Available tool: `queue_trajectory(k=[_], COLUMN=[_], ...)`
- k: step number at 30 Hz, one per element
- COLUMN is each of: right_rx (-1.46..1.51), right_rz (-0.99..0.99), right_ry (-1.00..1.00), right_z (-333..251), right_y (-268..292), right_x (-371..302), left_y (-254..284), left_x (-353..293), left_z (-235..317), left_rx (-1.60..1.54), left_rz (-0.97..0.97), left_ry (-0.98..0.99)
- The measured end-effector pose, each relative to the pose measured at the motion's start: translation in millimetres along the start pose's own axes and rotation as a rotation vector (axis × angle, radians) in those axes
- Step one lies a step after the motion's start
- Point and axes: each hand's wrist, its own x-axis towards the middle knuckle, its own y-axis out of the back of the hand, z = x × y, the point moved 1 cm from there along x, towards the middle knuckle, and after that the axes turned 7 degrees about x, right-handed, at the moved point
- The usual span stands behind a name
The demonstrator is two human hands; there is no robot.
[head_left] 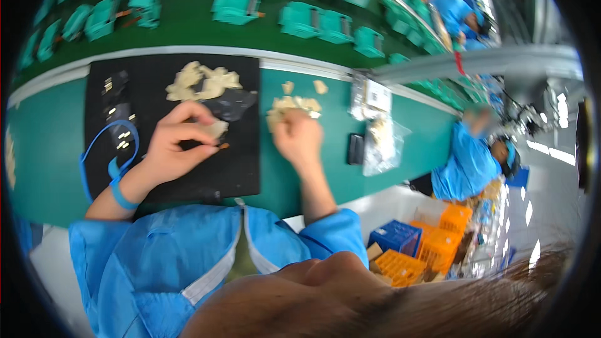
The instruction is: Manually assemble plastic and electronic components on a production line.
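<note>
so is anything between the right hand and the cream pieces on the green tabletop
Nothing visible stands in the way: the right hand is at the pile of cream pieces, right of the black mat. Blur hides whether it grips one.

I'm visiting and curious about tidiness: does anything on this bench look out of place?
Perhaps: one small, flat, cream piece lies on the green bench just beyond the loose cream pile at the right hand, like a stray. No damage is evident.
</note>
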Motion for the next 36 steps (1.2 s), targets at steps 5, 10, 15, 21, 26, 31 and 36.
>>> queue_trajectory(k=[5, 10, 15, 21, 26, 31, 36], right_rx=[-0.404, 0.358, 0.435, 0.091, -0.088, 0.362, 1.411], right_rz=[0.093, -0.282, -0.394, 0.207, 0.172, -0.018, -0.52], right_ry=[0.115, 0.448, 0.55, 0.574, 0.689, 0.346, -0.067], right_z=[-19, -75, -83, -67, -60, -72, -100], right_y=[24, 29, 21, -10, -62, -49, -6], right_x=[-4, 2, 17, 100, 179, 171, 58], left_y=[9, 14, 23, 108, 158, 128, 75], left_x=[14, 13, 1, -7, -46, -47, -29], left_z=[19, 23, 27, 91, 124, 91, 57], left_rx=[0.822, 0.861, 0.9, 1.411, 1.843, 1.481, 0.945], left_rz=[0.057, 0.068, 0.1, 0.225, 0.424, 0.292, 0.137], left_ry=[-0.392, -0.4, -0.385, -0.194, 0.124, 0.136, -0.164])
